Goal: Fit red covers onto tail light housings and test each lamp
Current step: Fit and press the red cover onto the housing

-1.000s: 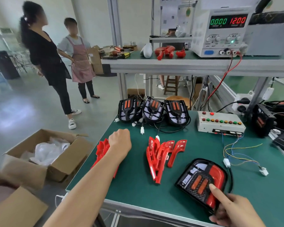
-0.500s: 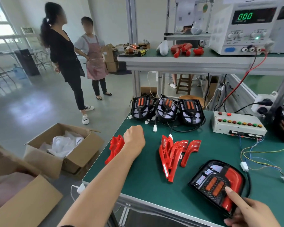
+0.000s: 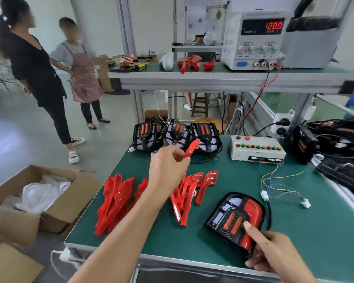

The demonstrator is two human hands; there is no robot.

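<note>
Left hand (image 3: pixel 168 168): I am pinching one red cover (image 3: pixel 190 150), lifted above the green bench (image 3: pixel 307 231).
Right hand (image 3: pixel 274 252): I am gripping the tail light housing (image 3: pixel 233 217) at the bench's near edge, thumb lying on top.
Spare covers (image 3: pixel 114 201): lying between both arms.
</note>
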